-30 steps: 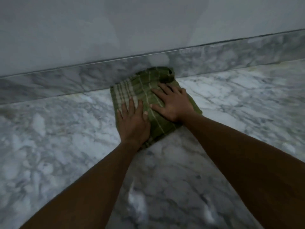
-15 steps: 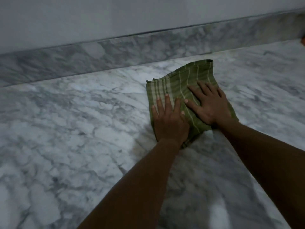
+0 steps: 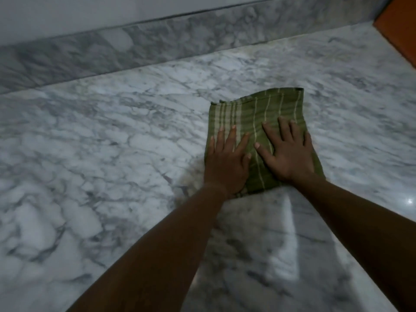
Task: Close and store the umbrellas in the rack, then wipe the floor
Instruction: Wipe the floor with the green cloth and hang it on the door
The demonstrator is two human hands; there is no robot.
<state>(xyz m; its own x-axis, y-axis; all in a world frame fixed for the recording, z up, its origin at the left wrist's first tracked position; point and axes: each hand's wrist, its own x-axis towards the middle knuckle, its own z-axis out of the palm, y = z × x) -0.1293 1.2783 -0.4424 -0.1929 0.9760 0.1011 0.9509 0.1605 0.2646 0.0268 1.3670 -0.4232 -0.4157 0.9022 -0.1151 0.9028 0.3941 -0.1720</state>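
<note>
Grey-veined marble floor (image 3: 90, 154) runs up to a marble skirting (image 3: 135, 48), and a folded green striped cloth (image 3: 258, 106) lies flat on it right of centre, apart from the skirting. The left hand (image 3: 227, 167) and right hand (image 3: 288, 154) press on the cloth side by side, fingers straight and spread, gripping nothing and hiding its near half. An orange surface (image 3: 398, 25) is cut off at the top right corner, and I cannot tell what it is.

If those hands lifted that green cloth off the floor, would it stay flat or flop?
Probably flop: the cloth lies folded with a wavy edge, so it looks soft. It likely slides easily, since the marble floor looks glossy.
</note>
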